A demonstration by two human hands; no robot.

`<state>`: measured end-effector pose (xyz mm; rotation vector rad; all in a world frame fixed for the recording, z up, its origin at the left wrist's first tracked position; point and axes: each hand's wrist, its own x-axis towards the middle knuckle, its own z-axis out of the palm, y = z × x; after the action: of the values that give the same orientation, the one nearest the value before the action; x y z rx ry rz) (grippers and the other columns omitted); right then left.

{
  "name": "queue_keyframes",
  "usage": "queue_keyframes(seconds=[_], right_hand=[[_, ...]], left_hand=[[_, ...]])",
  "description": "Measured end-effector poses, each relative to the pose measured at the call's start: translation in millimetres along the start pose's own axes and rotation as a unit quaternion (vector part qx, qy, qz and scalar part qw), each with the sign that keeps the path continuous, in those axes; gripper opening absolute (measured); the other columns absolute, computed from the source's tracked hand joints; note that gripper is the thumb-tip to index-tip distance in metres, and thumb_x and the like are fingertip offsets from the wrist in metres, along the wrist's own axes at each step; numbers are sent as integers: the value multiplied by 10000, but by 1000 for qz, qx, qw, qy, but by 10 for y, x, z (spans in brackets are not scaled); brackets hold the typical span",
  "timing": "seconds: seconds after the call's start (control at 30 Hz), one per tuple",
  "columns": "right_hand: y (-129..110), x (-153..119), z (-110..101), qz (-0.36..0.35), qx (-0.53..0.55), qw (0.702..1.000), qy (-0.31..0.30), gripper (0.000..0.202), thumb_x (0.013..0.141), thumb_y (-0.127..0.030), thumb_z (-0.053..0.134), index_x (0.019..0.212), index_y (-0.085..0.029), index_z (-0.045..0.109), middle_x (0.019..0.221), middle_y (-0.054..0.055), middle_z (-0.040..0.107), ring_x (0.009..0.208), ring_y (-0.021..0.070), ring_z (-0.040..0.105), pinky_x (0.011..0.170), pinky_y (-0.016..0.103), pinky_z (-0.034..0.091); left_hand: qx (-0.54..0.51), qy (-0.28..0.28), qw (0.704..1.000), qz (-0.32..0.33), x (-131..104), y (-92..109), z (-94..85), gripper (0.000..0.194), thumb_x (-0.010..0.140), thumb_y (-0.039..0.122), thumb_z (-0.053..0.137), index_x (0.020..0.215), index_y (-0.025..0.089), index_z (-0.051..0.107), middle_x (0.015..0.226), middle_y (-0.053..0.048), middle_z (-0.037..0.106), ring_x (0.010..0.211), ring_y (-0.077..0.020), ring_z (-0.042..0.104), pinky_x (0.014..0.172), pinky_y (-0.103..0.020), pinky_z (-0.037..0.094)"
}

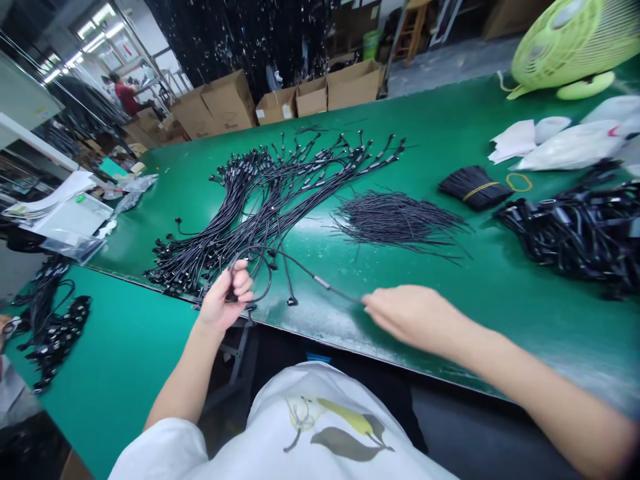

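our closed left hand gripping a black cable sloping down rightward mid-frame, our right hand pinching it, cardboard boxes upper centre

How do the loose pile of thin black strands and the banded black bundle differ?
The loose pile spreads wide and untidy, while the banded bundle is compact and orderly. A yellow band wraps the bundle; none shows around the pile. Both are black and lie on the green table.
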<state>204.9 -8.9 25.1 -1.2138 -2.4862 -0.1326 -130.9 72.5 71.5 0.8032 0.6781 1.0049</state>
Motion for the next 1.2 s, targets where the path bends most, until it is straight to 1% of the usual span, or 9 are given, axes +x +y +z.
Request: queue_keyframes(seconds=[0.17,0.37,0.53,0.7,0.8,0.93,1.03,1.1,1.2], right_hand=[[-485,318,-18,-90,70,993,-11,322,971,-230,358,701,-180,526,591,-7,550,494,105,429,541,280,246],[-369,346,-92,-43,54,998,7,342,984,-239,352,709,-169,544,623,3,566,533,104,439,581,267,276],[-409,326,-71,-50,111,992,-23,326,978,-253,373,735,-169,574,641,4,582,544,104,450,581,258,283],[-470,523,-133,-27,259,965,-33,290,945,-252,426,717,-170,587,644,-4,592,559,95,464,562,233,280],[-389,648,-131,54,343,938,-6,293,948,-287,451,717,-169,588,654,-9,593,569,88,470,581,217,311],[-302,706,59,136,400,900,110,286,910,-452,531,842,-180,592,825,32,590,733,135,518,700,258,404],[-384,713,306,217,481,829,184,419,827,-568,599,1026,-200,570,961,61,571,884,182,538,791,318,444],[-487,726,451,289,583,739,176,405,856,-597,536,951,-204,567,771,6,532,688,138,509,640,270,430],[-622,761,573,373,678,599,207,423,879,-589,500,739,-190,517,591,-54,380,472,67,281,448,210,235]], left_hand=[[147,-25,989,-4,182,-360,360,323,794,435,711,815,121,638,934,-101,674,832,-186,679,671,-254,541],[141,-17,989,44,205,-234,366,287,801,407,707,810,132,624,815,-56,658,603,-113,626,480,-193,463],[97,21,995,-14,242,-227,359,276,817,410,691,807,144,616,854,-54,685,698,-130,673,585,-205,517],[190,-117,972,-71,182,-450,428,305,848,456,636,824,152,629,916,-79,705,903,-207,674,840,-322,515],[259,-211,936,-112,86,-510,474,325,886,465,576,877,147,644,662,-33,646,681,-165,624,749,-303,489],[139,-202,960,-132,31,-497,524,389,848,521,611,876,134,624,458,89,380,396,-64,347,585,-264,420],[58,-158,975,-142,48,-534,546,352,809,487,680,794,145,598,476,119,289,372,-27,234,569,-243,407],[43,-120,983,-130,53,-620,545,342,818,480,673,769,152,593,499,104,331,399,-37,299,634,-259,441],[89,-92,984,-125,18,-813,531,435,842,559,592,710,146,604,637,17,521,574,-99,510,792,-312,464]])
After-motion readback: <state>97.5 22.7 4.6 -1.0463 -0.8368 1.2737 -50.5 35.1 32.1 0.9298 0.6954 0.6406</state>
